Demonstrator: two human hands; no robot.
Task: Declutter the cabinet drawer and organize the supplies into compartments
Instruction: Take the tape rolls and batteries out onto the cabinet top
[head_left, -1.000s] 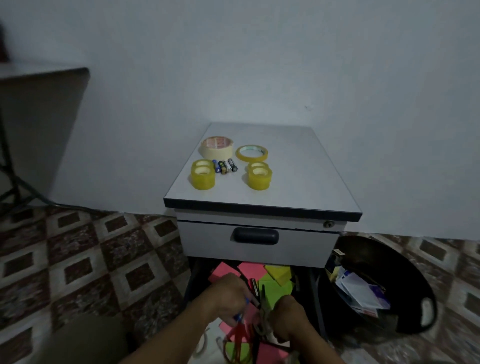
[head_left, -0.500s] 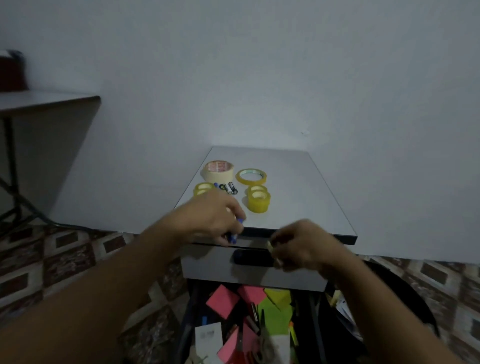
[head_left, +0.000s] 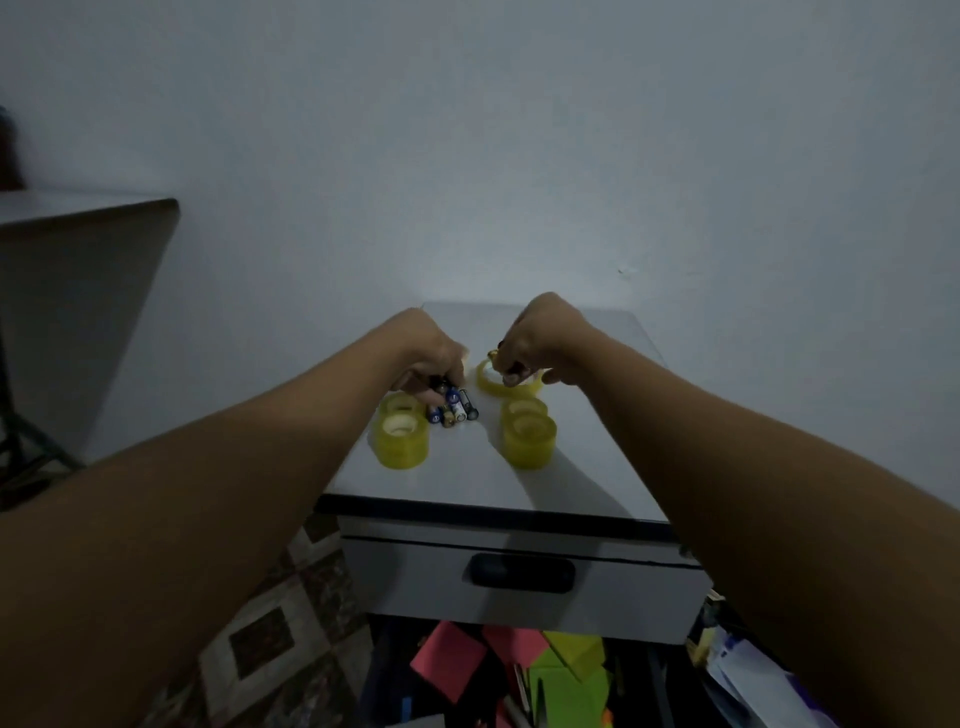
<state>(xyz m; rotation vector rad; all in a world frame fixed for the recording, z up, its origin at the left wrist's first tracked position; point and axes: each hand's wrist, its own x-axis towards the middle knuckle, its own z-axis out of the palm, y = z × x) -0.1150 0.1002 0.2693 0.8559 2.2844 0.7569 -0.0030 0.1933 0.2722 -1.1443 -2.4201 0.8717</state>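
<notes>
Several small batteries (head_left: 453, 408) lie in a row on the grey cabinet top (head_left: 597, 467). My left hand (head_left: 431, 356) is over their far end, its fingers pinched on a dark battery. My right hand (head_left: 543, 340) hovers above a flat yellow tape ring (head_left: 487, 385) and pinches a small item with a gold tip, likely a battery. Two thick yellow tape rolls (head_left: 400, 434) (head_left: 527, 436) stand on either side in front. The lower drawer (head_left: 384, 670) is open below, with pink sticky notes (head_left: 449, 665) and green sticky notes (head_left: 574, 657).
The upper drawer with a black handle (head_left: 522, 572) is shut. A dark bin holding papers (head_left: 753, 680) stands at the right of the cabinet. A grey table (head_left: 78, 218) is at the left, against the wall. Patterned floor tiles (head_left: 270, 639) lie at the lower left.
Both hands rose from the open lower drawer to the cabinet top, each carrying a small item. The left hand has reached the row of batteries; the right is now over the flat tape ring.
</notes>
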